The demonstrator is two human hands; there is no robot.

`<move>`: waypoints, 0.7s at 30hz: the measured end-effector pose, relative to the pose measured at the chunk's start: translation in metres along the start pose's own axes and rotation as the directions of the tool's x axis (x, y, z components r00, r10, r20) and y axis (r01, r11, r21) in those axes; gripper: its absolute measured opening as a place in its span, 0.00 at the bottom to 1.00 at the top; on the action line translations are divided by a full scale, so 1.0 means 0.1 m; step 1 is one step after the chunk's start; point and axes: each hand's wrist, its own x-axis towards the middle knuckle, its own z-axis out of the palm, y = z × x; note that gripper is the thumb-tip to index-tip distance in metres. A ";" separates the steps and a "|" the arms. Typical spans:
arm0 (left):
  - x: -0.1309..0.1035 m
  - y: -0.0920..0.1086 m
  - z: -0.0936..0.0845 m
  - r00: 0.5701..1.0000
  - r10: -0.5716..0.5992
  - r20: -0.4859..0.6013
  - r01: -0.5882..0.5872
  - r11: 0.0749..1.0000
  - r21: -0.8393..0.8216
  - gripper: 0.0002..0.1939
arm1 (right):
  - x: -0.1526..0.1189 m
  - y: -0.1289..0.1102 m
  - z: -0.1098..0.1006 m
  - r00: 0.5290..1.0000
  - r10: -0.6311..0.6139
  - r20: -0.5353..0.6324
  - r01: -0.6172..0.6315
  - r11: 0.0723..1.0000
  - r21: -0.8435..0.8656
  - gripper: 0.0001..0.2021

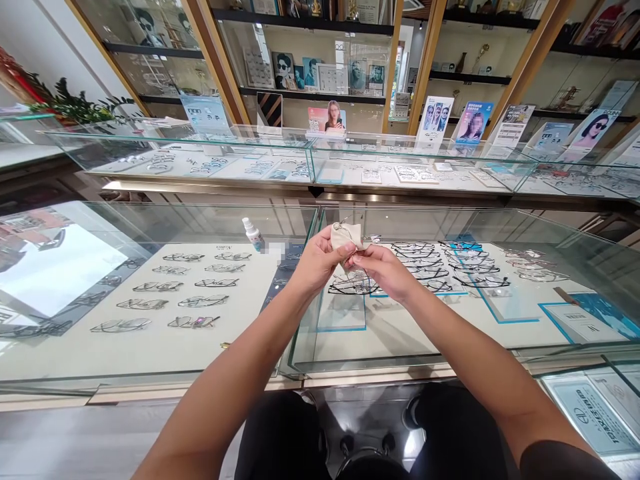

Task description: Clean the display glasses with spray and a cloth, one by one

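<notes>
Above the clear glass table (415, 358), my left hand (319, 260) pinches a small beige cloth (345, 235); my right hand (386, 268) pinches near its lower edge, both gripping close together, likely for steadiness.

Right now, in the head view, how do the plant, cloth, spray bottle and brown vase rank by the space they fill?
Largest to smallest:
1. Plant
2. Cloth, partly covered
3. Spray bottle
4. Brown vase
</notes>
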 end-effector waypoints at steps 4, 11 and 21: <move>-0.01 -0.01 0.04 0.997 0.067 -0.041 -0.067 0.998 0.011 0.23 | -0.01 0.03 0.04 1.000 -0.010 -0.011 0.009 0.999 -0.042 0.18; 0.01 0.03 0.00 0.999 0.038 0.011 -0.038 0.999 0.031 0.28 | -0.03 -0.05 0.06 1.000 0.011 -0.025 -0.012 1.000 -0.004 0.18; -0.01 0.01 0.01 0.999 -0.027 0.017 0.027 1.000 -0.009 0.24 | -0.02 -0.08 0.03 0.999 0.010 -0.044 -0.008 0.999 0.042 0.18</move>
